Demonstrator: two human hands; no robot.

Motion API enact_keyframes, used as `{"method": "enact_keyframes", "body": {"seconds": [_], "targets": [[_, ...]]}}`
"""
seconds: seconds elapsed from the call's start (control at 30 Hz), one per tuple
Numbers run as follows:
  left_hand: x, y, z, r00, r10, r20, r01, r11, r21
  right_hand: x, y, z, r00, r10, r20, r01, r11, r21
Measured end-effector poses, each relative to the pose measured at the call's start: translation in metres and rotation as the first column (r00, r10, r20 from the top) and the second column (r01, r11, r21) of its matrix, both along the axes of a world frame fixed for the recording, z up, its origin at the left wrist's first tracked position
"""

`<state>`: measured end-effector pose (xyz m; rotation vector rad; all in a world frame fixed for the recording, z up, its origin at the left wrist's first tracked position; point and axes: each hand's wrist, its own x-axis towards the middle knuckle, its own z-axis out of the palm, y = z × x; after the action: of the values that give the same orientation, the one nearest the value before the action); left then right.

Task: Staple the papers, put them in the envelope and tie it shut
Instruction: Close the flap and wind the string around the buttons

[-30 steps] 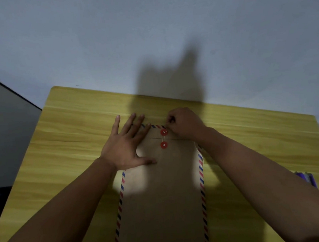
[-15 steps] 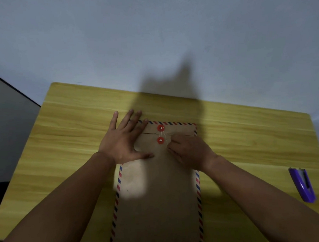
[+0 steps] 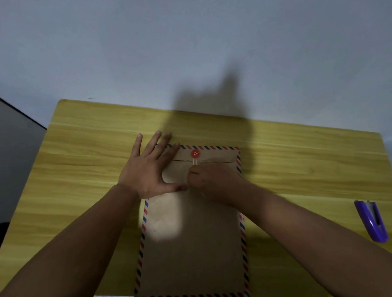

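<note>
A brown envelope [image 3: 191, 244] with a red-and-blue striped border lies flat on the yellow wooden table [image 3: 81, 154], its flap folded down at the far end. A red button [image 3: 195, 153] sits on the flap, with a thin string running down from it. My left hand [image 3: 150, 169] presses flat, fingers spread, on the envelope's upper left corner. My right hand [image 3: 211, 181] is closed just below the flap, fingertips pinched at the string, and it covers most of the lower red button. No papers are in sight.
A purple stapler [image 3: 373, 223] lies near the table's right edge. A pale grey wall [image 3: 185, 46] rises behind the table. The envelope's near end overhangs the table's front edge.
My right hand has moved from above the upper button down to below the flap, now over the lower button. The view has tilted, bringing the stapler into sight. My left hand has stayed put.
</note>
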<state>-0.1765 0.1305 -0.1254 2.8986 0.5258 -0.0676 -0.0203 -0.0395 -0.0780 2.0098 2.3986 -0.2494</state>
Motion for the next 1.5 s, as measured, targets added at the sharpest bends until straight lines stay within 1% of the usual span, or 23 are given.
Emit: {"method": "enact_keyframes", "body": {"seconds": [0.07, 0.1, 0.23, 0.33, 0.47, 0.63, 0.7, 0.8, 0.9, 0.97, 1.13, 1.37, 1.43, 1.5], "targets": [[0.000, -0.001, -0.001, 1.000, -0.004, 0.011, 0.004, 1.000, 0.008, 0.001, 0.019, 0.008, 0.994, 0.086, 0.071, -0.074, 0.985, -0.158], [0.000, -0.001, -0.001, 1.000, -0.006, 0.015, 0.005, 1.000, 0.013, 0.001, 0.029, 0.012, 0.986, 0.130, 0.101, -0.108, 0.974, -0.199], [0.001, -0.001, -0.001, 1.000, -0.011, -0.004, 0.011, 1.000, 0.025, 0.006, 0.059, 0.019, 0.936, 0.278, 0.216, -0.225, 0.944, -0.240], [0.002, 0.000, -0.001, 1.000, -0.013, -0.028, 0.014, 0.999, 0.038, 0.015, 0.072, 0.022, 0.924, 0.312, 0.223, -0.252, 0.933, -0.257], [0.003, 0.001, 0.000, 0.999, -0.020, -0.033, 0.021, 0.999, 0.047, 0.040, 0.085, 0.016, 0.954, 0.250, 0.165, -0.205, 0.947, -0.249], [0.001, 0.001, -0.001, 1.000, -0.016, -0.018, 0.017, 0.998, 0.052, 0.068, 0.083, 0.006, 0.995, 0.048, 0.091, -0.034, 0.987, -0.155], [0.001, 0.001, -0.001, 1.000, -0.015, -0.019, 0.016, 0.998, 0.060, 0.075, 0.076, 0.002, 0.997, -0.048, 0.062, 0.055, 0.992, -0.116], [0.001, 0.001, 0.000, 1.000, -0.012, -0.026, 0.014, 0.998, 0.067, 0.080, 0.060, -0.006, 0.983, -0.181, -0.027, 0.179, 0.981, -0.080], [0.001, 0.001, 0.001, 0.999, -0.012, -0.032, 0.014, 0.998, 0.067, 0.079, 0.042, -0.013, 0.966, -0.244, -0.086, 0.243, 0.970, -0.020], [0.001, 0.000, 0.001, 1.000, -0.011, -0.021, 0.012, 0.998, 0.061, 0.076, 0.029, -0.018, 0.967, -0.240, -0.081, 0.241, 0.970, 0.007], [0.002, 0.000, 0.000, 1.000, -0.010, -0.012, 0.010, 0.998, 0.058, 0.060, 0.000, -0.023, 0.989, -0.148, -0.011, 0.148, 0.985, 0.087], [0.002, 0.000, -0.001, 1.000, -0.008, -0.027, 0.010, 0.998, 0.068, 0.040, -0.024, -0.027, 0.999, -0.045, 0.014, 0.043, 0.990, 0.131], [0.001, 0.000, -0.001, 1.000, -0.010, -0.025, 0.011, 0.997, 0.071, 0.032, -0.026, -0.025, 0.999, -0.038, 0.018, 0.035, 0.991, 0.132], [0.001, 0.000, -0.001, 1.000, -0.012, -0.021, 0.014, 0.997, 0.070, 0.024, -0.026, -0.026, 0.997, -0.071, 0.015, 0.069, 0.991, 0.116]]}}
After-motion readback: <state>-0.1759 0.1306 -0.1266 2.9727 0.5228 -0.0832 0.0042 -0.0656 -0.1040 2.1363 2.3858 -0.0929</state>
